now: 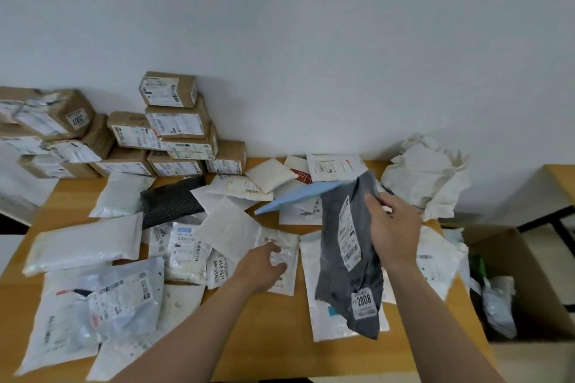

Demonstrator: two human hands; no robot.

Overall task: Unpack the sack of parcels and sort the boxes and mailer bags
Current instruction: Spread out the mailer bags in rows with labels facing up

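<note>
- The creased dark grey plastic mailer bag (348, 274), white label reading 2008, hangs over the light wooden table (280, 336), right side.
- The right hand (393, 227) grips its upper edge, fingers curled.
- The left hand (264, 264) reaches low, fingers curled round a small crinkled clear packet (284, 253) on the table.

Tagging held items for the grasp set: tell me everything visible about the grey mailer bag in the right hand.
The grey mailer bag is dark, matte, seemingly soft plastic, creased and limp. It hangs nearly upright, the right hand gripping its upper edge. A white shipping label runs down its face; a white sticker reading 2008 sits near the bottom. Its lower end is over white mailers on the table; contact there is unclear. The left hand, on a small packet, does not touch it.
</note>
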